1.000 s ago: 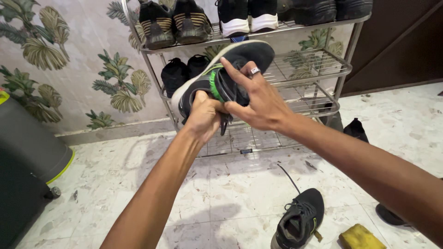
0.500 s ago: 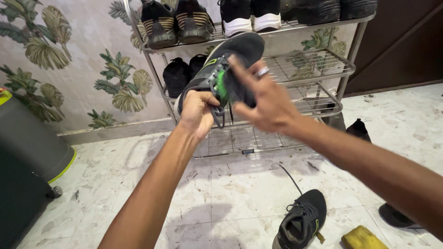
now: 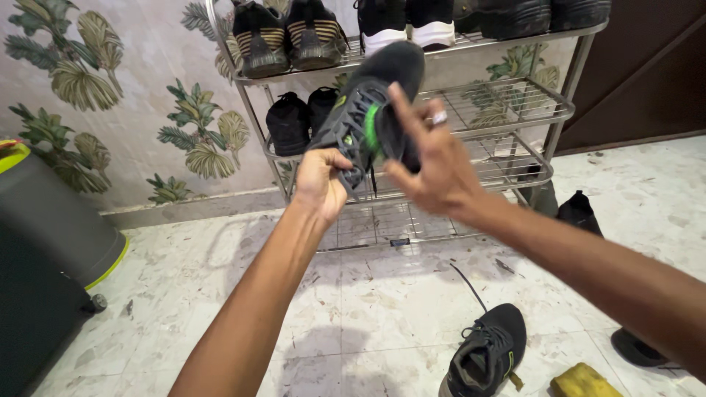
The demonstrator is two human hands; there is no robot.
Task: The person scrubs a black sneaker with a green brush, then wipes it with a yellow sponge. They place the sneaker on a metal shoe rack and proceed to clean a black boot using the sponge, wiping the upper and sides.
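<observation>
1. While gripped at the laced front by the left hand [image 3: 321,181], whose fingers are curled tight on it, a dark grey sneaker [image 3: 368,117] with green trim is held up before the metal shoe rack [image 3: 515,110].
2. Its far side is touched by the right hand [image 3: 434,165], fingers spread, ring worn.
3. A matching sneaker [image 3: 489,351] and yellow cloth [image 3: 585,382] are seen on the marble floor [image 3: 184,294].
4. Leaf-patterned wall [image 3: 132,95] is behind; black suitcase [image 3: 44,272] at left.

Metal shoe rack [image 3: 562,110], dark suitcase [image 3: 44,250], yellow cloth [image 3: 585,381] on floor.
</observation>
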